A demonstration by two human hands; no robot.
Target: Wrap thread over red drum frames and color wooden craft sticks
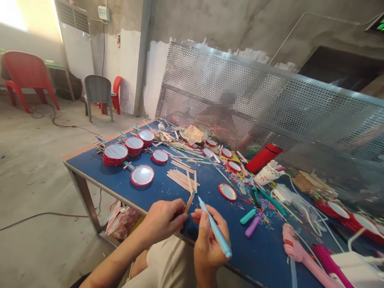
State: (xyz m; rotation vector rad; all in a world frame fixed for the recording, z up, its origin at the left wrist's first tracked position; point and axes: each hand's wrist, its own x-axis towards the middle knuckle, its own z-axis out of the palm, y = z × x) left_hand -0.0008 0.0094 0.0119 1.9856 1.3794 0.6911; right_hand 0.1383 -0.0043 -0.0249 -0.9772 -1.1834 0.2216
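1. Clock read from the stick [189, 204]; 12 = far side of table [99, 170].
2. Left hand [166, 216]: pinching stick, blue-tipped end raised, over near edge of table.
3. Right hand [210, 244]: wrapped round blue pen [216, 231], nib just beside stick tip; contact, can't tell.
4. Table edge: runs under both hands, slants off toward 9–10.
5. Room: strip of blue top at 9–10, between edge and discs; another patch at 3, before the tubes.
6. 11–12: loose sticks [178, 180], close, hem in the far side.
7. 10: single disc [142, 175]; disc stack [115, 154] beyond.
8. 2–3: white-faced disc [227, 192], near.
9. 3–4: teal tube [247, 216], purple tube [252, 227]; pink glue gun [300, 250] farther.
10. 2: red bottle [264, 158], leaning, well off; mesh screen [270, 108] behind blocks far side.
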